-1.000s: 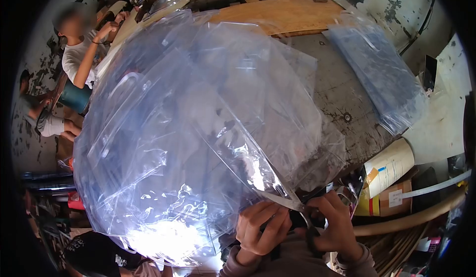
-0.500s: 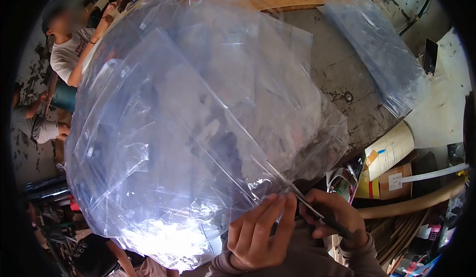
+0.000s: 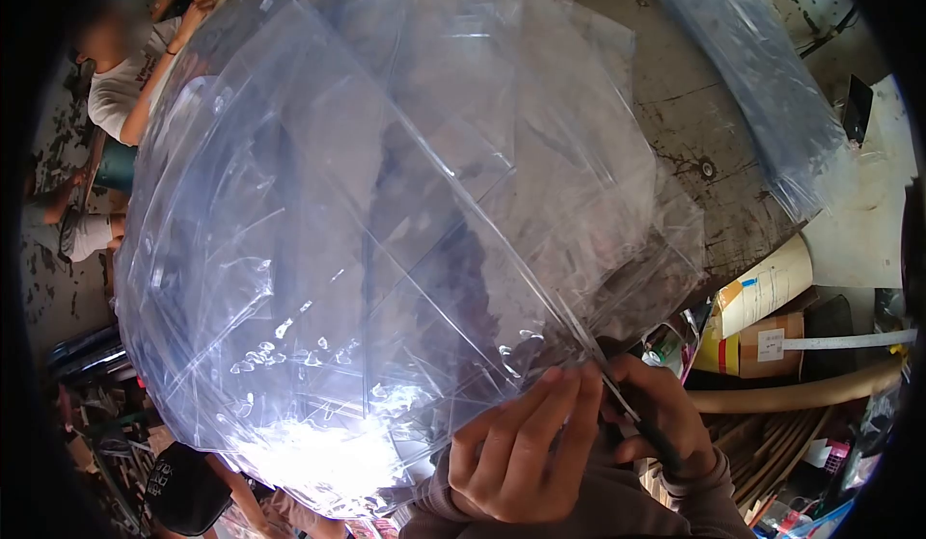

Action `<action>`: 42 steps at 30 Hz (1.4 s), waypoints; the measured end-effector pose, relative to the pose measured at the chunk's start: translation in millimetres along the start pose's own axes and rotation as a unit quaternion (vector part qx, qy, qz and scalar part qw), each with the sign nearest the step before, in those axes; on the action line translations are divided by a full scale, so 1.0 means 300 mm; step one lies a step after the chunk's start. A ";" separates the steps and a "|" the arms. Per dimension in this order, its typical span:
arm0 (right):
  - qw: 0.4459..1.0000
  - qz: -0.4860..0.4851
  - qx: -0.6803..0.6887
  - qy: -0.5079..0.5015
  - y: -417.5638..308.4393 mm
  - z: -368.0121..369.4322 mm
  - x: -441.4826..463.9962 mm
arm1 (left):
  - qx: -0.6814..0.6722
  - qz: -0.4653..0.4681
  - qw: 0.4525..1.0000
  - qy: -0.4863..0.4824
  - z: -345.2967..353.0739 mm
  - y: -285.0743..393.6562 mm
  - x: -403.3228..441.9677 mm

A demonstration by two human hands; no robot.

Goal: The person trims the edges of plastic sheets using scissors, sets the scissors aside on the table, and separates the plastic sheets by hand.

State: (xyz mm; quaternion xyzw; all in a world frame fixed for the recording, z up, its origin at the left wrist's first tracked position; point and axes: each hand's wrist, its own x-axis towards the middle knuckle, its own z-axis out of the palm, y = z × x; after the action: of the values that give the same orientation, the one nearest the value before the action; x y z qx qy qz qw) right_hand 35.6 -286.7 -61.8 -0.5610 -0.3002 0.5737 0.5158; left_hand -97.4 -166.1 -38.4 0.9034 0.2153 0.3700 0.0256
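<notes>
The right hand (image 3: 666, 404) is gripping black-handled metal scissors (image 3: 660, 443); the left hand (image 3: 521, 452) is pinching clear plastic sheeting (image 3: 415, 211), which is lying across the grey table (image 3: 680, 91). Fingertips so near the blades are perhaps risking cuts.

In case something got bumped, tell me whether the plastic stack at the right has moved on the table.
No. Judged against the round mark in the tabletop, the plastic stack lies just right of it, as before.
</notes>
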 end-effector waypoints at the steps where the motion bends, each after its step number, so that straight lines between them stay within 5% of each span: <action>1: 1.000 -0.015 0.018 0.015 0.000 0.013 0.007 | 0.006 -0.004 1.000 -0.007 -0.001 0.004 0.000; 21: 0.986 -0.035 0.081 0.144 0.025 0.092 -0.001 | -0.054 -0.033 0.998 -0.015 0.056 0.013 -0.011; 42: 0.993 0.001 0.004 0.122 -0.029 0.013 -0.006 | -0.117 -0.070 0.990 -0.036 0.052 0.026 -0.021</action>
State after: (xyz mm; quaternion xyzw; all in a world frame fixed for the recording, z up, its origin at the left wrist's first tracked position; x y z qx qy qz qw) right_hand 33.8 -284.9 -52.5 -0.6249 -0.2323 0.5028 0.5501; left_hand -88.0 -173.9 -52.2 0.8898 0.2320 0.3570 0.1643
